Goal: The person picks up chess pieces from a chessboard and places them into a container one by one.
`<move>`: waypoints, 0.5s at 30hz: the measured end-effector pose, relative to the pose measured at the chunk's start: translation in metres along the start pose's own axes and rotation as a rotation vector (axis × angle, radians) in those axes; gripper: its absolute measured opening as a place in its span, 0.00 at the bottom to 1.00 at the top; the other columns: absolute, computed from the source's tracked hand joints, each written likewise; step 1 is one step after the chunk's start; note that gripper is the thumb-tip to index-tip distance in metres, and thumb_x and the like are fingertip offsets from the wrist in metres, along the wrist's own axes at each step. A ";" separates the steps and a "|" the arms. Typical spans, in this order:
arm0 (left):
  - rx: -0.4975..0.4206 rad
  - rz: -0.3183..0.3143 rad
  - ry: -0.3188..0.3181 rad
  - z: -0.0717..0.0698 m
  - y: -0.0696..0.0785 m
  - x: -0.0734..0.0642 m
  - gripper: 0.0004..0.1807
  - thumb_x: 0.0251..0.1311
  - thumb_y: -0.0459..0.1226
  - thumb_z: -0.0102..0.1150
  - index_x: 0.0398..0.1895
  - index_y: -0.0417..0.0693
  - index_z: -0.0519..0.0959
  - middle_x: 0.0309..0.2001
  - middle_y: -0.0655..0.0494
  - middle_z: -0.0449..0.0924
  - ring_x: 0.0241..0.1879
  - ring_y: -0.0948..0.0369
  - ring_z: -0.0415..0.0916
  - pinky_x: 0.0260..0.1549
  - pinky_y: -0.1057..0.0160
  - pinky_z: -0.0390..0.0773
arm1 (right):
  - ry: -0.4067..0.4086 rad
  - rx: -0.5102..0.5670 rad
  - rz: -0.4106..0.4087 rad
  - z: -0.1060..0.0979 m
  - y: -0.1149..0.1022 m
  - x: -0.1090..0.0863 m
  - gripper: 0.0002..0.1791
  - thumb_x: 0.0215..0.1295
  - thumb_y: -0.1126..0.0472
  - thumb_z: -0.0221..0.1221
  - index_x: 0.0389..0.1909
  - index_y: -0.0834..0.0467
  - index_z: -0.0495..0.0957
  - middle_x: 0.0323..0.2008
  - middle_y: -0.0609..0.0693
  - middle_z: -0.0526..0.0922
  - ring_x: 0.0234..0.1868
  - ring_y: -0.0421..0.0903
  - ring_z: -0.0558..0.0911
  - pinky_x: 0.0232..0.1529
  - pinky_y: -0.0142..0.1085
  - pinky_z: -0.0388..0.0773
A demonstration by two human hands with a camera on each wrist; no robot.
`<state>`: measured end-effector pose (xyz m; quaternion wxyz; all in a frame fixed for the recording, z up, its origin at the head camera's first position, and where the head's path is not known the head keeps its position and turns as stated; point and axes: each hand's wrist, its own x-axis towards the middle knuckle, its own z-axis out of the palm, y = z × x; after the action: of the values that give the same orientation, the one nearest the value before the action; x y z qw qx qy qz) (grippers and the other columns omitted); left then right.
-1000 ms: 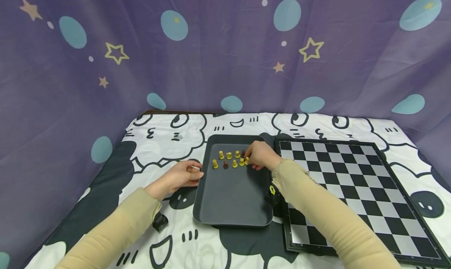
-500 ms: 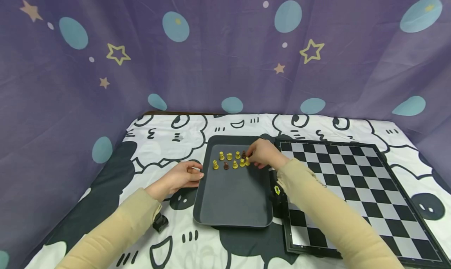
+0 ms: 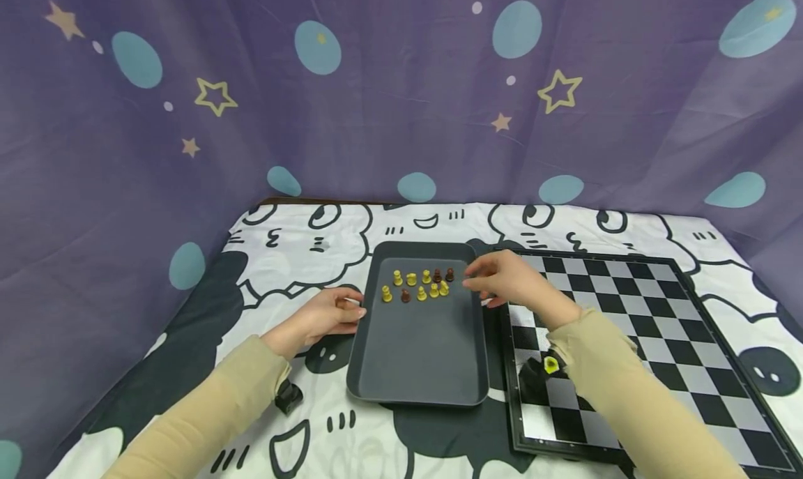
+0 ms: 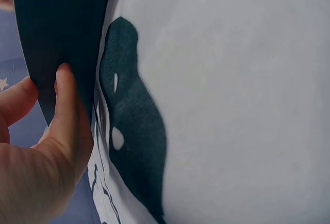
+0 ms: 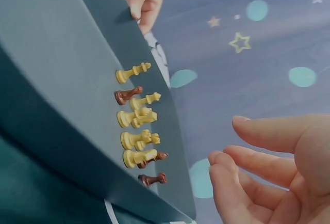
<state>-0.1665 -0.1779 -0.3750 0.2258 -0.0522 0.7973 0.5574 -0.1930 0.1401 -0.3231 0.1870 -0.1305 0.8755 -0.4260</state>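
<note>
In the head view, a grey tray (image 3: pixel 417 353) bears several yellow chess pieces (image 3: pixel 422 293) and three brown ones, standing in two rows toward its far end. My left hand (image 3: pixel 323 318) holds the tray's left side. The left wrist view has the thumb at the rim and the fingers (image 4: pixel 66 100) against the outer wall. Beside the tray's right rim, my right hand (image 3: pixel 508 280) hovers with relaxed fingers and nothing between them. A dark brown piece (image 5: pixel 153 179) at the end of the back row is nearest to it.
A black-and-white chessboard (image 3: pixel 621 318) lies right of the tray, partly under my right forearm. Both rest on a table with a cartoon-print cloth (image 3: pixel 295 256). A purple curtain (image 3: pixel 376 130) hangs behind.
My right hand has drawn back to the right from the chess pieces, its fingers loosened, uncovering a brown piece at the row's end. My left hand has stayed at the tray.
</note>
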 end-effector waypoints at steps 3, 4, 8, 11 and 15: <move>0.011 0.002 -0.003 0.000 0.001 0.001 0.24 0.64 0.31 0.55 0.62 0.31 0.65 0.47 0.40 0.74 0.39 0.59 0.78 0.45 0.59 0.84 | 0.008 0.019 -0.024 -0.006 0.006 -0.016 0.20 0.64 0.58 0.60 0.53 0.65 0.76 0.35 0.60 0.80 0.32 0.47 0.80 0.33 0.40 0.85; 0.010 0.001 0.004 0.000 0.001 0.001 0.24 0.64 0.30 0.55 0.62 0.32 0.65 0.47 0.41 0.75 0.39 0.59 0.78 0.45 0.59 0.84 | 0.012 0.018 -0.037 -0.008 0.008 -0.022 0.20 0.64 0.58 0.60 0.53 0.65 0.76 0.34 0.60 0.80 0.32 0.48 0.80 0.33 0.40 0.85; 0.028 0.011 0.027 0.001 0.001 0.002 0.23 0.64 0.31 0.55 0.61 0.33 0.66 0.46 0.41 0.75 0.38 0.59 0.78 0.44 0.59 0.84 | 0.042 -0.010 -0.086 -0.019 0.015 -0.045 0.20 0.65 0.57 0.59 0.53 0.65 0.76 0.35 0.59 0.82 0.32 0.49 0.80 0.34 0.39 0.85; 0.057 0.026 0.039 0.003 0.000 0.001 0.23 0.65 0.33 0.55 0.61 0.34 0.67 0.47 0.41 0.75 0.39 0.58 0.79 0.43 0.59 0.84 | 0.073 -0.047 -0.101 -0.028 0.022 -0.063 0.21 0.65 0.55 0.59 0.53 0.66 0.76 0.35 0.58 0.83 0.32 0.48 0.81 0.34 0.38 0.83; 0.138 0.082 0.075 -0.001 0.002 -0.006 0.24 0.67 0.36 0.54 0.62 0.36 0.66 0.48 0.40 0.75 0.41 0.56 0.79 0.42 0.59 0.84 | 0.146 -0.105 -0.078 -0.039 0.039 -0.086 0.21 0.66 0.55 0.58 0.54 0.65 0.76 0.39 0.57 0.83 0.34 0.45 0.81 0.33 0.36 0.82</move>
<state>-0.1623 -0.1792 -0.3709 0.1761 -0.0246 0.8431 0.5076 -0.1362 0.2242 -0.3136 0.0990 -0.1427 0.9021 -0.3949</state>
